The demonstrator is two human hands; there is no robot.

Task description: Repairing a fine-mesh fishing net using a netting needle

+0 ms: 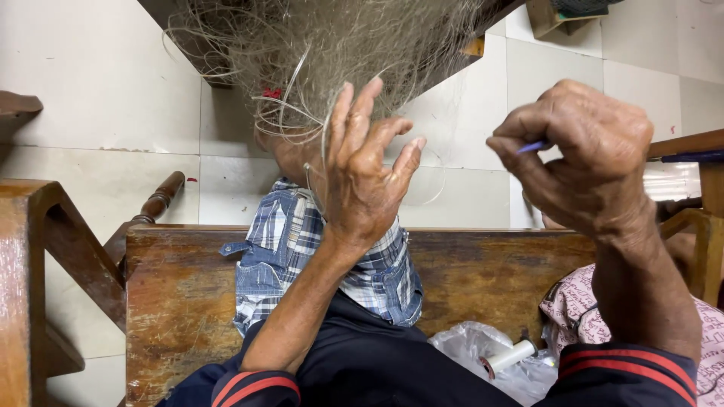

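A tangled pale fishing net (332,45) hangs from above in the middle of the view. My left hand (366,169) is raised under it, fingers spread, with net strands looped over the fingers. My right hand (584,158) is closed to the right, pinching a thin blue needle-like tool (532,148) whose tip pokes out to the left. A fine clear line runs between the net and my hands. My knee in blue plaid shorts (290,256) rests on a worn wooden bench (173,294).
A white spool of thread (511,356) lies on a clear plastic bag (471,343) on the bench. A pink patterned cloth (573,309) sits at the right. Wooden furniture stands at left (30,256) and right (694,151). The floor is pale tile (98,83).
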